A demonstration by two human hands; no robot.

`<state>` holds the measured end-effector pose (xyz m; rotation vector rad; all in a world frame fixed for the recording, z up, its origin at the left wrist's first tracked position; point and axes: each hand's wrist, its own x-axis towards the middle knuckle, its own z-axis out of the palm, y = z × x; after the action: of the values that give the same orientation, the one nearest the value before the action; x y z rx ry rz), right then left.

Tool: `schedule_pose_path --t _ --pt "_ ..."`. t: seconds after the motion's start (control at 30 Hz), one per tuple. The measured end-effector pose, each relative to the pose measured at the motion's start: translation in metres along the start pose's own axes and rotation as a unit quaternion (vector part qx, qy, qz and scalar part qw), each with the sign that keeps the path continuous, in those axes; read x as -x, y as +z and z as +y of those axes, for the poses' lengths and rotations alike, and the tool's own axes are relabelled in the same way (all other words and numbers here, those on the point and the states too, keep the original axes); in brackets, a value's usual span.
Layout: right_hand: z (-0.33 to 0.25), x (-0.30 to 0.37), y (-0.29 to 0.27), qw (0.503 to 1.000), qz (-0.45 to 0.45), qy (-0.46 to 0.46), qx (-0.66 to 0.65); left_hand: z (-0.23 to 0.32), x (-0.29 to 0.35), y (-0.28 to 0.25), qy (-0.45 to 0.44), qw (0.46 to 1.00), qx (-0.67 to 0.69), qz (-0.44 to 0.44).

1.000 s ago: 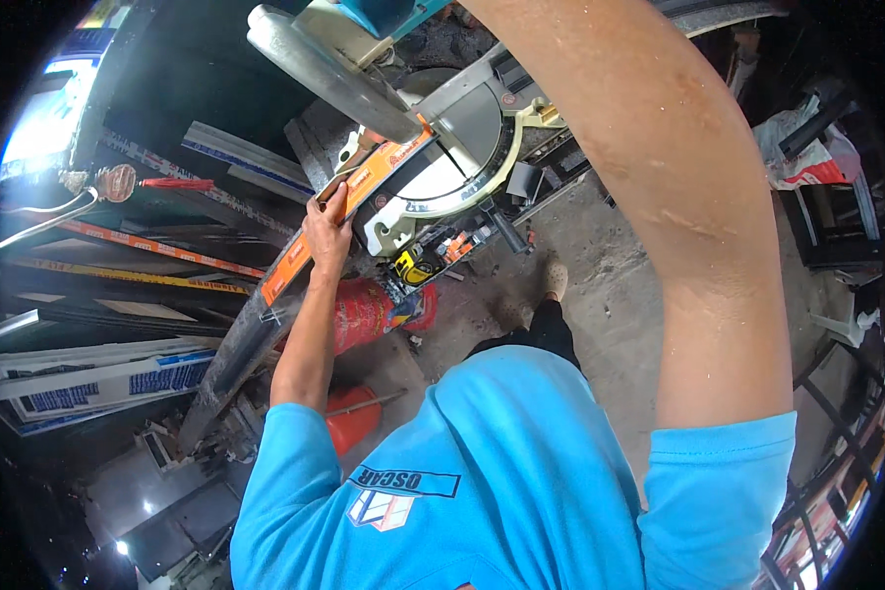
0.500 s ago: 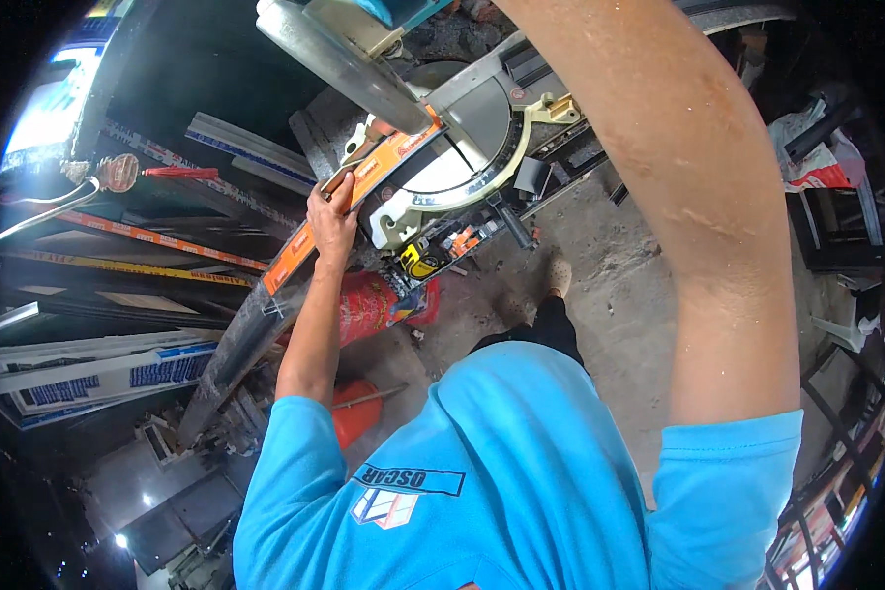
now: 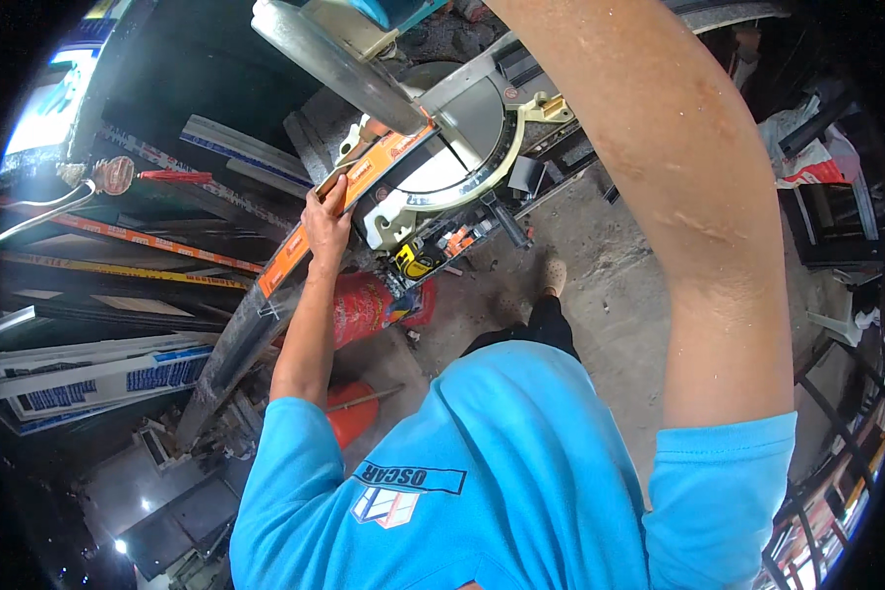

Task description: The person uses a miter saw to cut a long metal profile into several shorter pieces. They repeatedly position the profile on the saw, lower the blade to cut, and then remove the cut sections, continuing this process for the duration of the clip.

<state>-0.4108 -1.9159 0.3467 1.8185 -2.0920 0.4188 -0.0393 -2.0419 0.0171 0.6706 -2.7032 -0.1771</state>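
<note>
My left hand (image 3: 326, 224) is closed on a long metal profile covered in orange film (image 3: 372, 175), with the thumb along its edge. The profile slants across the bed of a mitre saw (image 3: 452, 157), and its upper end lies beside the silver tube-shaped part (image 3: 339, 67) of the saw. Below the hand, the profile runs down over a long dark beam (image 3: 228, 359). My right forearm (image 3: 659, 138) reaches up past the saw and leaves the picture at the top edge, so my right hand is out of sight.
A yellow and black tape measure (image 3: 418, 260) sits by the saw's front edge, above a red container (image 3: 362, 310). An orange bucket (image 3: 350, 418) stands lower down. Long profiles (image 3: 138, 261) and white framed pieces (image 3: 98, 379) are stacked at left. A black metal frame (image 3: 826, 231) is at right.
The whole picture has shifted slightly to the left. My left hand keeps its hold on the profile, and nothing else visibly differs.
</note>
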Motion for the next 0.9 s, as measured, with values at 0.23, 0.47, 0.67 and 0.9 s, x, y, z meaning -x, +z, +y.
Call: schedule_pose_path --t 0.23,0.47,0.67,0.9 --pt "-0.002 -0.0013 -0.0009 1.0 0.001 0.0 -0.004 0.0018 -0.0011 0.0022 0.014 1.0 -0.016 0.018" --pt "-0.003 -0.0002 -0.0015 1.0 0.001 0.0 -0.003 0.0013 -0.0015 0.0065 0.003 1.0 -0.002 0.028" --pt "-0.0034 -0.0004 -0.0023 1.0 0.003 0.002 -0.006 0.0035 -0.0037 0.0052 -0.014 1.0 -0.004 0.009" --pt "-0.0035 0.0006 -0.0028 1.0 0.007 0.005 -0.009 0.0008 -0.0021 0.0075 -0.015 1.0 -0.001 0.008"
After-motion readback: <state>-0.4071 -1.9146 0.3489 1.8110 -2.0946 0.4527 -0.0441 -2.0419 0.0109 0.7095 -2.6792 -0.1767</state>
